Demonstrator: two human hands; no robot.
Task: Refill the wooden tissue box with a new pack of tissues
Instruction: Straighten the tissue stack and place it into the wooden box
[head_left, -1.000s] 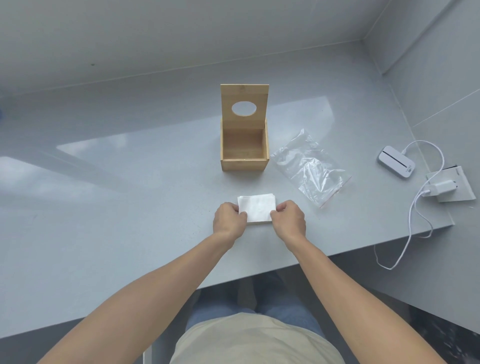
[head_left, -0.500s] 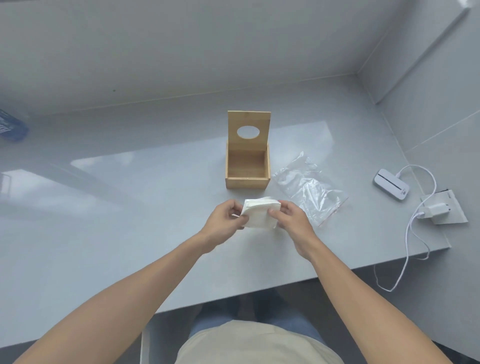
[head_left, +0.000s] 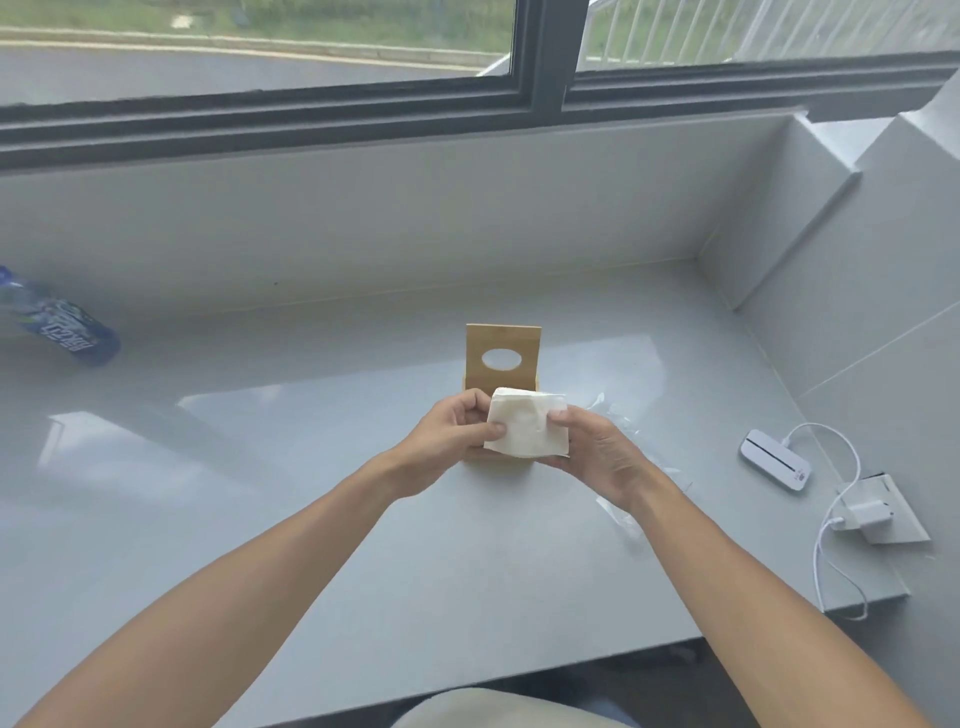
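A white stack of tissues (head_left: 524, 426) is held in the air between both hands, tilted toward me. My left hand (head_left: 447, 436) grips its left edge and my right hand (head_left: 597, 457) grips its right edge. Right behind the stack stands the wooden tissue box (head_left: 503, 358), its lid raised upright with the oval hole facing me. The stack and my hands hide most of the box's open body.
An empty clear plastic bag (head_left: 623, 467) lies to the right of the box, partly under my right hand. A white device (head_left: 775, 466), its cable and a plugged charger (head_left: 865, 512) sit at the table's right edge. A blue bottle (head_left: 57, 325) lies far left.
Both hands lifted the tissue stack off the table and carried it forward, up to the front of the box. The camera tilted up, so the window and the bottle came into view.
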